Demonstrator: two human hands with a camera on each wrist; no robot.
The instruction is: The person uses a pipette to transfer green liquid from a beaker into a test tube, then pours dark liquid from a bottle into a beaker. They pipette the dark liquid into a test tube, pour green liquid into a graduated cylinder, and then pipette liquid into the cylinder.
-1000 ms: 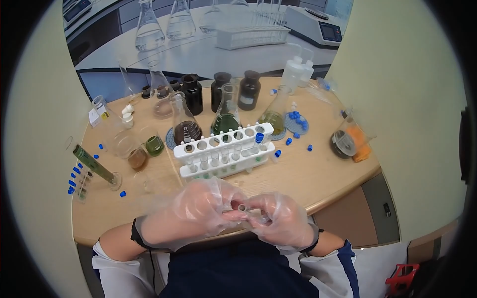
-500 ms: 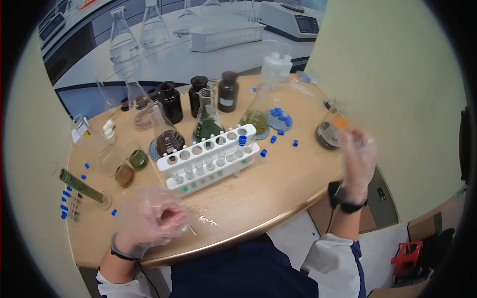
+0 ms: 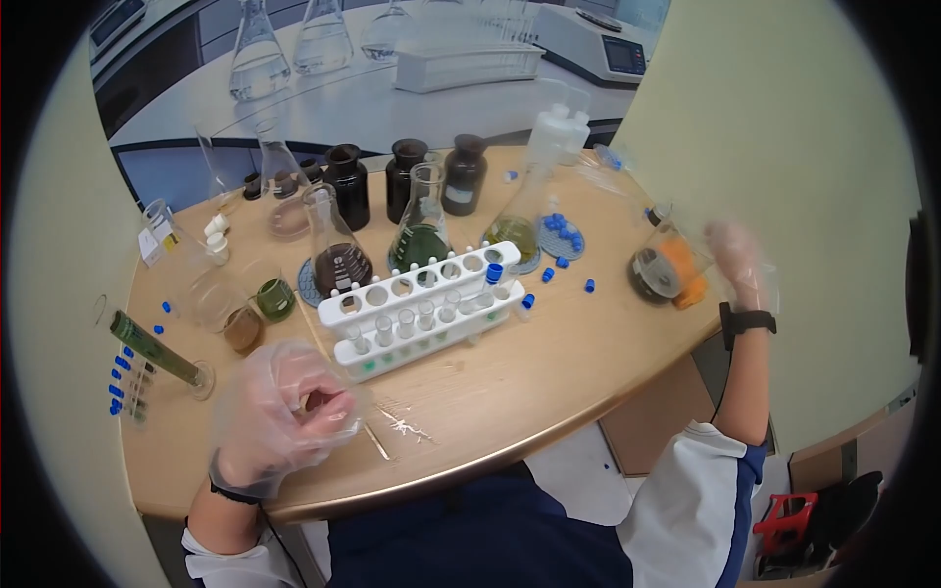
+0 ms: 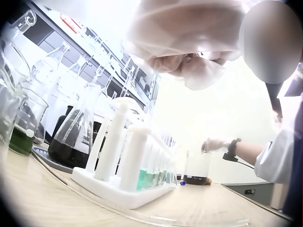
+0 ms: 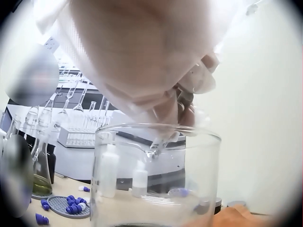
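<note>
My gloved right hand is raised at the table's right end, by a glass beaker of dark liquid. The right wrist view shows its fingers pinching a small clear glass tube, mouth tipped down over the beaker's rim. Most of the tube is hidden by the glove. Above the table's front left, my gloved left hand has its fingers curled in toward the thumb; nothing shows between them. Right of it stands a white test tube rack holding several small tubes, one with a blue cap.
Flasks of coloured liquid, such as a green one, stand behind the rack with dark bottles. A tall cylinder leans at left. Blue caps lie on a round mat. An orange cloth sits against the beaker. Shiny streaks mark the front.
My hands were together in front of the rack around a small tube. They have parted: the right has swung out to the beaker, while the left has shifted left with fingers curled.
</note>
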